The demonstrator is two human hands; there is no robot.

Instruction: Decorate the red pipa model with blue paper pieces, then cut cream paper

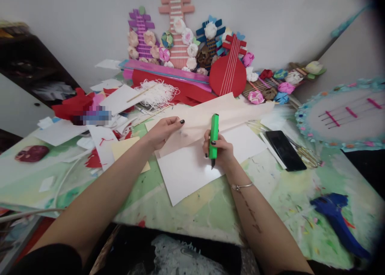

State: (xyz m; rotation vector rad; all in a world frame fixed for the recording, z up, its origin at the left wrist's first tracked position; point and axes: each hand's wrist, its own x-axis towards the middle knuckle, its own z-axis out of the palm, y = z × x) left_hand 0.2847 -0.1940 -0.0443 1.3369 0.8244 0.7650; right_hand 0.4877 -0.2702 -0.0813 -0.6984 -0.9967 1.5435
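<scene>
My right hand (222,148) is wrapped round a green utility knife (214,134), held nearly upright with its dark blade pointing down. The blade tip is just over a white sheet (192,178); whether it touches cannot be told. To the left, my left hand (165,132) is closed in a pinch, thumb against fingers, over a cream sheet of paper (204,116). Whatever sits between those fingertips is too small to make out. The cream sheet overlaps the far part of the white one, its far edge somewhat raised.
Paper scraps (102,142) and tangled white string (158,93) lie at left. Decorated paper instruments, among them a red round one (227,76), lean on the wall. A black phone (285,150), scissors (309,155) and a blue glue gun (337,223) lie at right.
</scene>
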